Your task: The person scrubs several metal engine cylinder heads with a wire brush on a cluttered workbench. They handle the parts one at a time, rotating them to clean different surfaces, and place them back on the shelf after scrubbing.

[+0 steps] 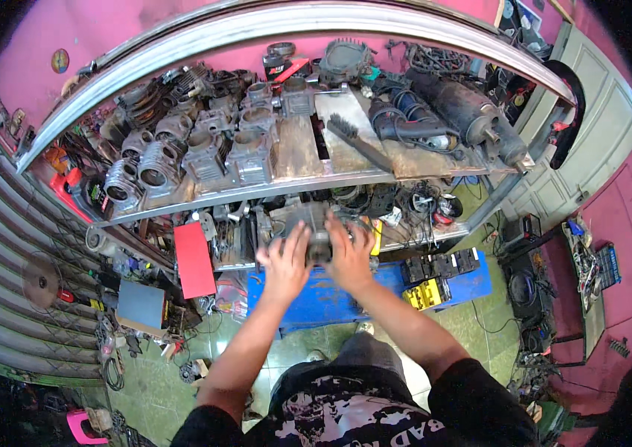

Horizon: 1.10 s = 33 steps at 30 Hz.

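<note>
I stretch both arms out in front of me, and they draw together from wide-set elbows. My left forearm (250, 346) slants forward and to the right; my right forearm (413, 328) slants forward and to the left. My left hand (286, 258) and right hand (349, 255) sit near each other, slightly apart, fingers pointing away from me. Some of my fingertips look too blurred to read clearly.

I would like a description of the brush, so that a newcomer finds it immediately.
Look beyond the blue bench, to the upper shelf. Between the metal cylinders at left and the power tools at right lies the brush, slanting across a pale board. Unlike its neighbours, it has dark bristles and a long handle.
</note>
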Available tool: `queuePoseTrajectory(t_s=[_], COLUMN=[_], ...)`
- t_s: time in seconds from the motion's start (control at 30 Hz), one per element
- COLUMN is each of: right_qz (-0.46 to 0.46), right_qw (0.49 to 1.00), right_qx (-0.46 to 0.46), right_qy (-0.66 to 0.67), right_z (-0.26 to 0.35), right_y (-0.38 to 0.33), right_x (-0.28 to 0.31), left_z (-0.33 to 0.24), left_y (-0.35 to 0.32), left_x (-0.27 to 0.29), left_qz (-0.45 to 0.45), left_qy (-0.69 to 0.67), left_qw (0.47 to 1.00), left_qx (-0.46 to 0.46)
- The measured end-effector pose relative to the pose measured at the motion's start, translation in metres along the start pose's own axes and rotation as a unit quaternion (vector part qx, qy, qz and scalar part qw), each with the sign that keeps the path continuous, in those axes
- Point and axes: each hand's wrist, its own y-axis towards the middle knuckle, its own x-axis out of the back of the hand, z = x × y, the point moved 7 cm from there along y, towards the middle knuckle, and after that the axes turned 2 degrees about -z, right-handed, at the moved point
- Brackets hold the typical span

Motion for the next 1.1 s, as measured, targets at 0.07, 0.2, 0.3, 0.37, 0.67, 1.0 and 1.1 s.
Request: queuePoseTrajectory(t_s=[0.07,0.2,0.3,0.37,0.67,1.0,1.1], right_qz=[-0.004,0.013,0.152,0.295,0.476,0.139,0.17], right_qw=[1.0,0.999,0.987,0.955,0.879,0.982,0.972], right_qx=[-0.018,-0.015,-0.02,-0.03,-0.01,-0.127,-0.142], right_qy=[0.001,0.027,0.043,0.002,0.035,-0.029,-0.078], right_z=[-0.006,-0.038,-0.074,-0.094,-0.128,-0.15,-0.167], right_y=[0.063,0.173,0.231,0.258,0.272,0.204,0.175], right_x=[0.028,0.052,0.038,0.02,-0.053,0.034,0.015], left_z=[0.009,0.029,0.046,0.053,0.081,0.097,0.096], left_y=[0.064,0.18,0.24,0.264,0.261,0.245,0.252], left_x=[0.01,0.008,-0.021,-0.042,-0.115,-0.124,-0.131], left_qz=[0.0,0.066,0.173,0.275,0.458,0.415,0.489], left_qy=[0.01,0.009,-0.036,-0.02,-0.022,-0.072,-0.073], left_qw=[1.0,0.998,0.984,0.96,0.878,0.891,0.85], left_qx=[-0.006,0.01,0.029,0.045,0.138,0.168,0.181])
